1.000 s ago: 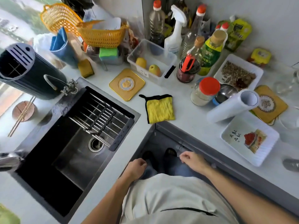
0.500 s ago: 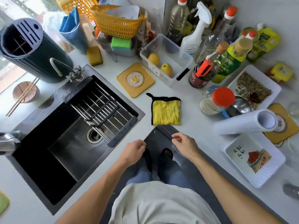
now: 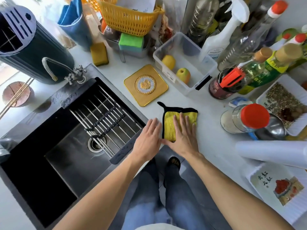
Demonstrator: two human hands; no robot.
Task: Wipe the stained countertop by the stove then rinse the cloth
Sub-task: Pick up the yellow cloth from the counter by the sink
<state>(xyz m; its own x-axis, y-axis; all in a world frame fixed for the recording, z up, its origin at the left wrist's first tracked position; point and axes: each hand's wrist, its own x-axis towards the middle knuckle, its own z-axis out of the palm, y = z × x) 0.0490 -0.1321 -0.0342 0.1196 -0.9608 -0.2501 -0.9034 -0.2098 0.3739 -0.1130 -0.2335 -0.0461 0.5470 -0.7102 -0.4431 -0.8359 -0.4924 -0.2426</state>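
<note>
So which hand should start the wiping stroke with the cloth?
Right. The right hand already lies flat on the yellow cloth, fingers spread over it. The left hand rests on bare countertop beside the cloth's edge, next to the sink, so it would probably need repositioning first.

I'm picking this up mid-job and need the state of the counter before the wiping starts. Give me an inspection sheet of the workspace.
Surface: white countertop; no stain that I can make out.
Job's things: yellow cloth with black trim lies flat near the counter's front edge; sink to its left, with a rack over the drain; tap behind.
Clutter: gold coaster, clear tub with two fruits, red-lidded jar, bottles, trays, paper roll.
Hands: right hand presses flat on the cloth; left hand flat beside it, at the cloth's left edge.
Cables: nothing seen.
Surroundings: yellow basket, sponges, dark utensil holder.
</note>
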